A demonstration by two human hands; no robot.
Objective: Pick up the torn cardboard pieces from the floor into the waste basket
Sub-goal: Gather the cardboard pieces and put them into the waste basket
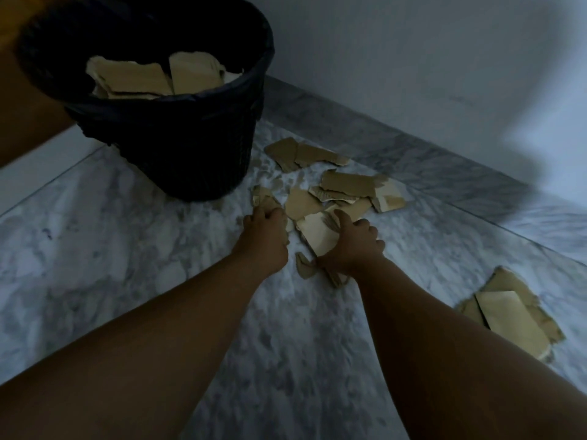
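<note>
I have both hands down at the floor (127,249), set apart from each other. The left hand (265,230) curls its fingers on a small scrap (263,196), and the right hand (352,246) clamps a pale piece (317,235). More torn cardboard pieces (346,185) lie just beside the partly filled waste basket (178,154); a separate pile (514,315) lies well apart. My advice is to stack overlapping pieces into each grip before lifting, held flat so none slips.
</note>
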